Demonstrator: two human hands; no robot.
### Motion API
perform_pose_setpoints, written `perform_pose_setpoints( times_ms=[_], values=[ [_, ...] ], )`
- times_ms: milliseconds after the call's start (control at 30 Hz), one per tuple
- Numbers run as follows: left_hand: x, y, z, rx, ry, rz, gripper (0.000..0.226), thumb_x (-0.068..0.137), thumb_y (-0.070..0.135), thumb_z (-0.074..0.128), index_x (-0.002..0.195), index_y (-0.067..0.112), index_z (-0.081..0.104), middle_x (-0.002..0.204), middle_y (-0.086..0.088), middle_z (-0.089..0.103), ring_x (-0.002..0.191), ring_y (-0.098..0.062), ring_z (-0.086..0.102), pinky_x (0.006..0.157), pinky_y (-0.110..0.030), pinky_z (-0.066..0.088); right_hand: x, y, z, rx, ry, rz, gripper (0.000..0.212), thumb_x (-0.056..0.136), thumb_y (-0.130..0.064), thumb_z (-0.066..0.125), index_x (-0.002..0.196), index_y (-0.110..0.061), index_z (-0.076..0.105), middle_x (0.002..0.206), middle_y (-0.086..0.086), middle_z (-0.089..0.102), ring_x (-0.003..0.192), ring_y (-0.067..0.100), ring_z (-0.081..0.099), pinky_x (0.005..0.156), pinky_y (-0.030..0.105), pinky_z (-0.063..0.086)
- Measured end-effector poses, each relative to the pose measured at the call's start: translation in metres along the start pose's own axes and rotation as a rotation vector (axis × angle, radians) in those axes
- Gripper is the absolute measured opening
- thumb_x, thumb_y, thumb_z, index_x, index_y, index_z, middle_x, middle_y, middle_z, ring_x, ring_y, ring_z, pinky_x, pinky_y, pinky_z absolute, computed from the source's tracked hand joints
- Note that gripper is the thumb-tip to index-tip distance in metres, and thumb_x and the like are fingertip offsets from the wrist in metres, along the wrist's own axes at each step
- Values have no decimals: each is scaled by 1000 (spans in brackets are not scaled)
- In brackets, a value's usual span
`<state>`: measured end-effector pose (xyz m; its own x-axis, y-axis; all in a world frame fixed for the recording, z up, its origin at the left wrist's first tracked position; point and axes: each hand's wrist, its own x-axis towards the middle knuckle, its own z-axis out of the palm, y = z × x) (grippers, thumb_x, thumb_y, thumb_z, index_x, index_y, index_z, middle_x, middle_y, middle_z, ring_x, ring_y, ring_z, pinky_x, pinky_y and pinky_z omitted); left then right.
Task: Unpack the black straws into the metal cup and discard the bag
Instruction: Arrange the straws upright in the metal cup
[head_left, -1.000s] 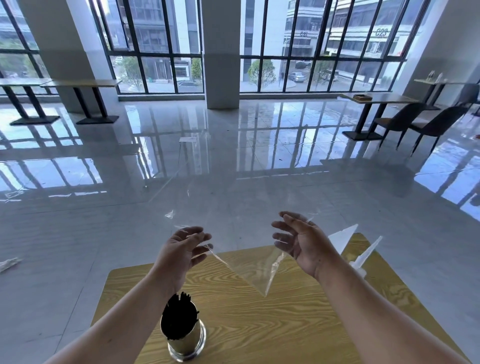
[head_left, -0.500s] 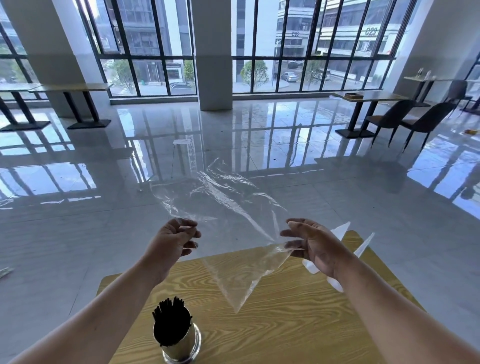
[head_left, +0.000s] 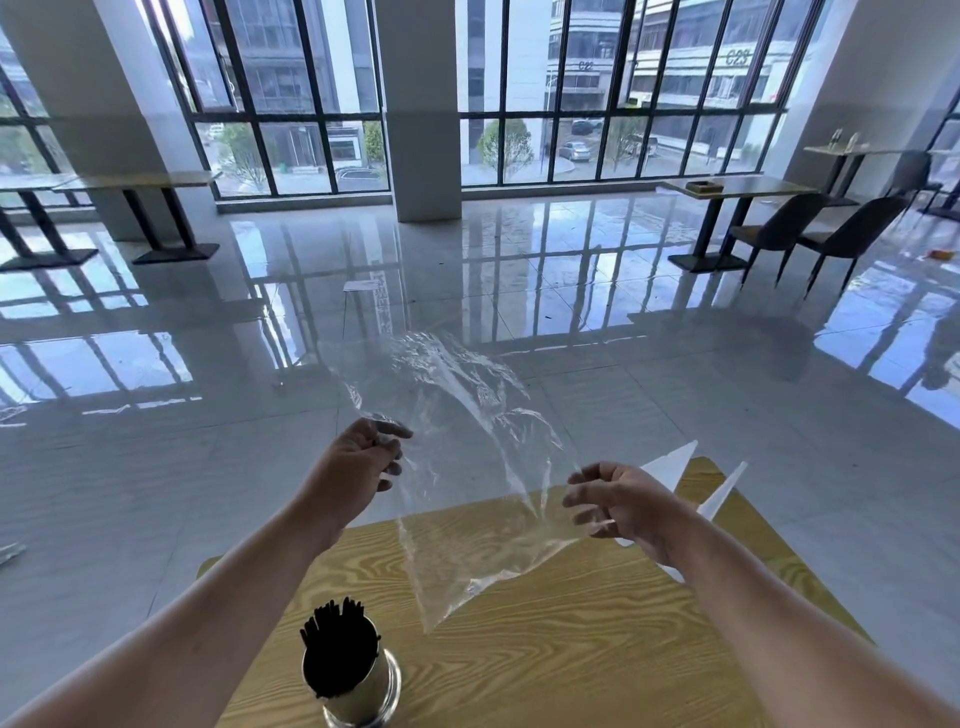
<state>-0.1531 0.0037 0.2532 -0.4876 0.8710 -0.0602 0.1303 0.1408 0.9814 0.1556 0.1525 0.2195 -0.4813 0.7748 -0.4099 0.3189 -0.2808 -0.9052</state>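
Observation:
A clear, empty plastic bag (head_left: 467, 467) hangs crumpled in the air above the far edge of the wooden table (head_left: 571, 649). My left hand (head_left: 358, 467) pinches its left edge. My right hand (head_left: 618, 501) grips its right edge, fingers curled around the film. The bag's lower corner droops toward the tabletop. The metal cup (head_left: 363, 691) stands at the near left of the table, below my left forearm, with a bundle of black straws (head_left: 340, 649) upright inside it.
White folded paper shapes (head_left: 675, 465) lie on the table's far right corner, partly behind my right hand. Beyond the table is a glossy tiled floor. Dark tables and chairs (head_left: 810, 228) stand far off at the right and left.
The bag, stretched flat a second ago, has crumpled and billowed upward between my hands. Both hands have closed more firmly on its edges and drawn slightly closer together.

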Motion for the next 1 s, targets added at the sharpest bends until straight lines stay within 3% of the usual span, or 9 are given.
perform_pose_setpoints(
  times_ms=[167, 400, 500, 600, 667, 733, 833, 1000],
  values=[
    [4, 3, 2, 39, 2, -5, 25, 101, 3, 57, 90, 22, 70, 76, 10, 67, 73, -12, 64, 71, -34, 48, 4, -2, 1, 94, -26, -39, 45, 91, -23, 83, 130, -23, 59, 127, 12, 74, 108, 30, 73, 86, 40, 59],
    [4, 9, 10, 31, -107, -28, 46, 101, 2, 56, 74, 35, 75, 69, 12, 67, 67, -7, 66, 67, -30, 50, 5, -8, 12, 87, -82, -86, 47, 94, -23, 79, 136, -28, 58, 132, 9, 68, 122, 24, 66, 88, 41, 54],
    [3, 11, 12, -17, -109, -33, 40, 101, 2, 55, 79, 30, 73, 69, 9, 66, 65, -9, 66, 65, -29, 49, 3, -11, 16, 69, -87, -89, 33, 96, -19, 76, 128, -21, 67, 117, 9, 80, 103, 25, 76, 84, 38, 58],
    [3, 11, 13, -61, -75, -42, 24, 101, 5, 57, 94, 23, 71, 72, 8, 66, 65, -9, 65, 64, -28, 50, 2, -14, 16, 129, -65, -102, 17, 97, -14, 75, 114, -12, 72, 97, 6, 83, 77, 21, 76, 69, 34, 59],
    [2, 9, 14, -89, -74, -62, 12, 100, 13, 62, 103, 21, 70, 78, 8, 68, 67, -10, 66, 65, -28, 50, 1, -17, 15, 193, -44, -117, 9, 98, -11, 73, 107, -11, 72, 91, 8, 81, 68, 21, 73, 58, 30, 57],
    [0, 6, 15, -109, -87, -99, 10, 99, 21, 67, 109, 21, 69, 82, 7, 72, 69, -10, 66, 66, -29, 50, 1, -20, 13, 242, -27, -135, 4, 99, -9, 72, 102, -12, 72, 90, 10, 81, 65, 22, 71, 55, 30, 55],
    [-1, 2, 20, -101, -111, -137, 10, 100, 20, 66, 106, 16, 72, 82, 0, 74, 63, -13, 63, 62, -29, 46, 1, -21, 9, 283, -28, -144, 7, 99, -9, 71, 94, -14, 72, 87, 11, 79, 61, 23, 69, 59, 31, 54],
    [-3, -7, 25, -99, -141, -177, 20, 104, 17, 56, 108, 11, 75, 79, -6, 73, 57, -16, 58, 55, -27, 46, -1, -16, -2, 222, 25, -130, 18, 103, -8, 62, 93, -11, 75, 67, 7, 67, 39, 13, 48, 41, 22, 39]
  ],
)
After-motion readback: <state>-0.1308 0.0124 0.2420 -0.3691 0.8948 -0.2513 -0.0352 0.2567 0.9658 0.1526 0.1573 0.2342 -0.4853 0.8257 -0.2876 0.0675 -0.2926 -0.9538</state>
